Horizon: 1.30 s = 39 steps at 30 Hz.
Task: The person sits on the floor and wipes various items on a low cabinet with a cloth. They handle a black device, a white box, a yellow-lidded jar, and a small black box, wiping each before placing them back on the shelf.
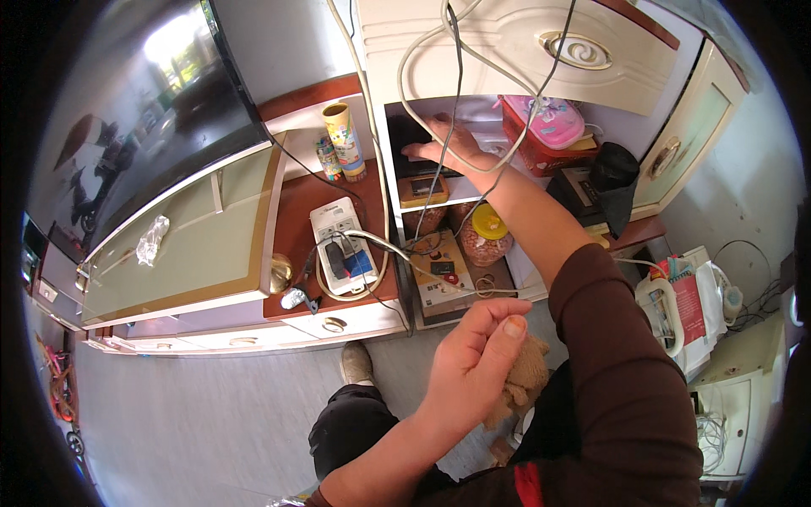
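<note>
My left hand (pixel 475 364) is closed on a brown cloth (pixel 527 374) that hangs below the fingers, in front of the cabinet. My right hand (pixel 451 144) reaches into the open upper compartment of the cream cabinet (pixel 523 38). Its thumb points left, over a dark object (pixel 405 136) at the compartment's left side; shadow and a cable hide whether the fingers grip it. Just below that hand lies a small brown case with a dark window (pixel 423 190). To its right stands a red plastic basket (pixel 538 161) with a pink pouch (pixel 554 123) on top.
Looping cables (pixel 405 70) hang across the compartment. A yellow-lidded jar (pixel 486 244) stands on the lower shelf beside a flat box (pixel 437 279). At left are a power strip (pixel 342 244), a cardboard tube (pixel 344 136) and a television (pixel 158 114). Bags (pixel 690 310) sit at right.
</note>
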Tool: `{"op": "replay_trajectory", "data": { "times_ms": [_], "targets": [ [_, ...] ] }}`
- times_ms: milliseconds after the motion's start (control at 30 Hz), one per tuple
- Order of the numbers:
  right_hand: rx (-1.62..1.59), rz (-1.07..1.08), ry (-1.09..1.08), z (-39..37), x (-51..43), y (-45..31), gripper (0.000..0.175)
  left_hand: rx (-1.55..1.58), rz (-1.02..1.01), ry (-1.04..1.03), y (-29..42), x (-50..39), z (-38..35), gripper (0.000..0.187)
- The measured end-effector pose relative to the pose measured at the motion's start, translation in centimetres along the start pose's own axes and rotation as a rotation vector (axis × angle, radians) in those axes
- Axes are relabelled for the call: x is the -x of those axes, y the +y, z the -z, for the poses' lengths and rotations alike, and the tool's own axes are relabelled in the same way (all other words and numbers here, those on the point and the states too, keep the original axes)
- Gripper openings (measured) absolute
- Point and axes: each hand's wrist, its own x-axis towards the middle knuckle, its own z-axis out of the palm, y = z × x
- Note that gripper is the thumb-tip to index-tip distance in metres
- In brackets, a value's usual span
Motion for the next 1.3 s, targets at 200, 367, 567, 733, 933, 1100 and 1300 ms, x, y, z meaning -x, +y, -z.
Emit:
{"op": "replay_trajectory", "data": {
  "times_ms": [200, 367, 567, 733, 933, 1100, 1300],
  "targets": [
    [0.154, 0.040, -0.021, -2.8, -1.8, -1.5, 0.081, -0.008, 0.037, -0.015, 0.0, 0.2, 0.4, 0.036],
    [0.249, 0.224, 0.005, -3.9, -3.9, -1.3, 0.070, -0.017, 0.026, -0.020, -0.4, 0.1, 0.1, 0.036],
    [0.222, 0.186, -0.117, -1.7, -2.5, -1.3, 0.069, -0.034, 0.002, -0.006, -0.6, -0.1, -0.2, 0.035],
    [0.274, 0.044, -0.137, -0.7, -0.3, -1.1, 0.075, -0.090, 0.003, -0.021, -0.7, 0.1, -0.3, 0.034],
    [0.209, 0.100, 0.179, -1.7, 0.8, 0.0, 0.047, -0.108, -0.014, -0.010, -1.3, -0.3, -0.6, 0.032],
    [0.177, 0.090, 0.361, 0.4, 2.6, 3.6, 0.048, -0.111, -0.046, -0.020, -1.6, -0.2, -0.6, 0.032],
    [0.389, -0.264, 0.183, 2.3, 3.6, 7.2, 0.058, -0.130, -0.040, -0.028, -1.2, -0.3, -1.0, 0.032]
  ]
}}
